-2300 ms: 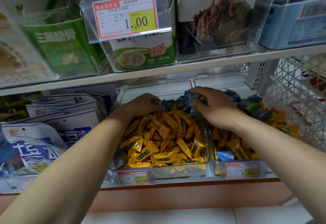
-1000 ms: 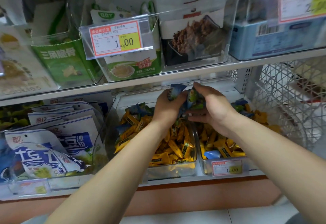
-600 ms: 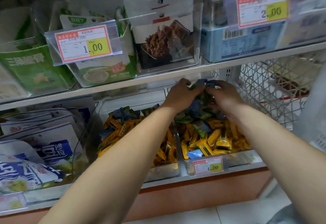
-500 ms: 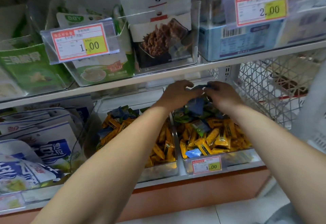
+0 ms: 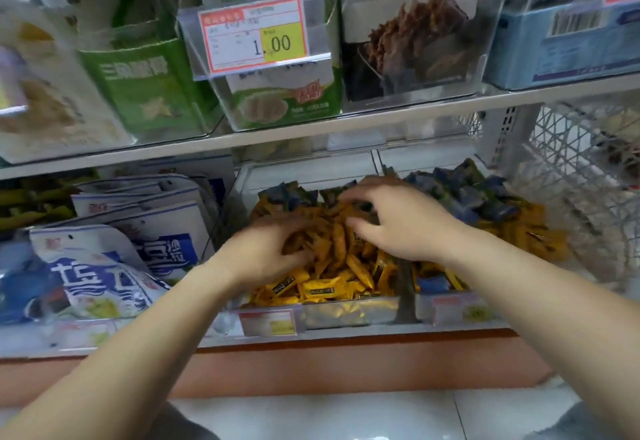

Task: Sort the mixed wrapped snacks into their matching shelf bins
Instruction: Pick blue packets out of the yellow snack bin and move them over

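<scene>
Centre frame, my left grip [image 5: 263, 252] digs into the yellow snacks [image 5: 332, 280] in the middle bin [image 5: 346, 313]. It is blurred, so I cannot tell if it holds any. My right grip [image 5: 398, 228] is spread wide above them. Careless raking could bury the blue snacks [image 5: 287, 194] at the back.

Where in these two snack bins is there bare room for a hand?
Only at the back: the strip between the blue snacks and the middle bin's rear wall, likewise in the right bin. Elsewhere yellow snacks crowd it.
</scene>
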